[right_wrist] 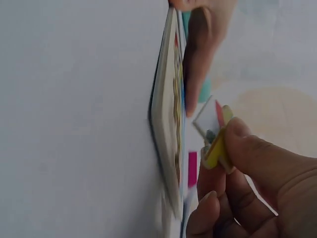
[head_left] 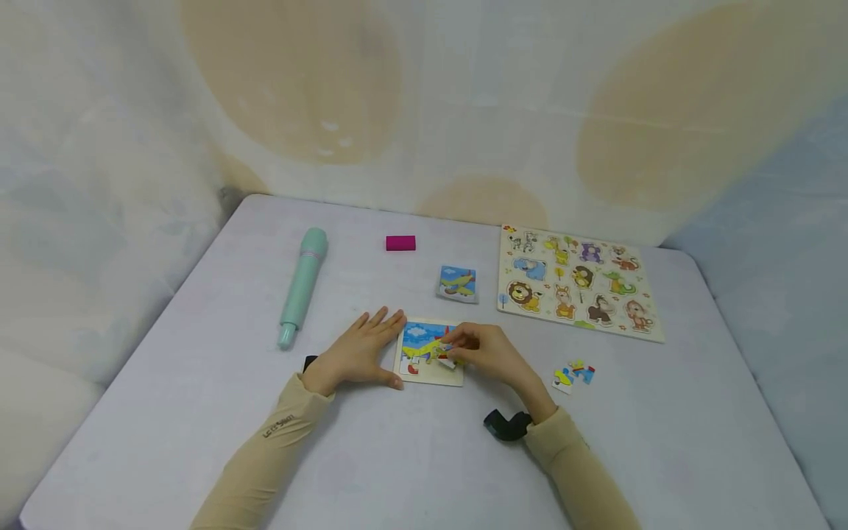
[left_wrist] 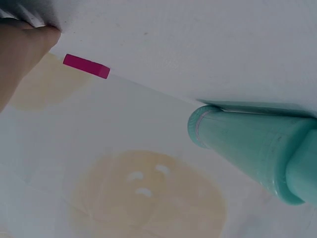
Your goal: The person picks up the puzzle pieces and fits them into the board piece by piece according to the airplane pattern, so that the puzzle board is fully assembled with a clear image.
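Observation:
A small airplane jigsaw board [head_left: 430, 377] lies flat in the middle of the table, partly filled with pieces. My left hand [head_left: 363, 352] rests at its left edge, fingers spread and thumb near the lower left corner. Over the board's right side, my right hand [head_left: 489, 355] pinches a jigsaw piece [right_wrist: 214, 141] between thumb and fingers. The right wrist view shows this piece, yellow, white and red, tilted and apart from the board. Several loose jigsaw pieces [head_left: 573, 375] lie to the right of the right hand.
Behind the board lies a small airplane picture [head_left: 457, 283], with a magenta block [head_left: 400, 243] further back. A mint-green cylindrical object [head_left: 303, 283] lies at the left. An animal puzzle board [head_left: 576, 283] sits at the back right. Fabric walls [head_left: 464, 96] stand behind the table.

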Demonstrator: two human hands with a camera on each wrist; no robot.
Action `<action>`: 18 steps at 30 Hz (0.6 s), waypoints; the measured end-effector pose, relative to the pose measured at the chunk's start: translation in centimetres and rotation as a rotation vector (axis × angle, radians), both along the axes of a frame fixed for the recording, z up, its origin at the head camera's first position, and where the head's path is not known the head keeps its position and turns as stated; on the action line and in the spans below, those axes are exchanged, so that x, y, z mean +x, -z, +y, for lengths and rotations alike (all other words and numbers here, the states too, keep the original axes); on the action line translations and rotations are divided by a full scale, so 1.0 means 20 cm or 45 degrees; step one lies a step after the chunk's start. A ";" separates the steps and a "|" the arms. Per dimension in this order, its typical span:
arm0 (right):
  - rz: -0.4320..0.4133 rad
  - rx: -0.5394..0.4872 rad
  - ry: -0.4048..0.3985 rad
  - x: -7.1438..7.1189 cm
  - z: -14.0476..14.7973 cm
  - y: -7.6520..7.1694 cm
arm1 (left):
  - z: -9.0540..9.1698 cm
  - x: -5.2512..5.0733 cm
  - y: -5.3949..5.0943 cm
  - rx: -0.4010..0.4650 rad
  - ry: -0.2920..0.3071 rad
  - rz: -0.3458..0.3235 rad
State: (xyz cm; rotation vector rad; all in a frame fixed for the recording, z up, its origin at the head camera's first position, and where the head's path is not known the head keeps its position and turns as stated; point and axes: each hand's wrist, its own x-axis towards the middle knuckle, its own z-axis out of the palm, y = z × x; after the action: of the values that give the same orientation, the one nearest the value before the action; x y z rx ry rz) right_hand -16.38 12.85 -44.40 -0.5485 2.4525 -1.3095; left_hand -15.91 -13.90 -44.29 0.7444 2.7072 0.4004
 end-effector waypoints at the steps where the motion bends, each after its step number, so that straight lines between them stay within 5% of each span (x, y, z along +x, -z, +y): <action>1: -0.001 0.007 -0.024 0.00 -0.03 0.00 | 0.00 0.00 0.00 0.001 0.001 0.002; 8: 0.120 0.137 -0.161 0.01 -0.19 0.03 | 0.00 0.01 -0.01 0.010 0.007 0.009; 12: 0.174 0.182 -0.129 0.03 -0.22 0.04 | 0.00 0.01 -0.01 0.011 0.006 0.011; 18: 0.124 0.082 -0.078 0.03 -0.18 0.04 | 0.00 0.01 -0.01 0.005 0.005 0.009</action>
State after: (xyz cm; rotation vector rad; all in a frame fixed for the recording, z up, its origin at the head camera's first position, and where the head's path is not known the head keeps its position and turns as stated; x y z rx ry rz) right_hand -15.70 9.19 -45.19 -0.6809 2.5246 -1.2024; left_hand -15.80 -13.99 -44.18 0.7535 2.7119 0.4034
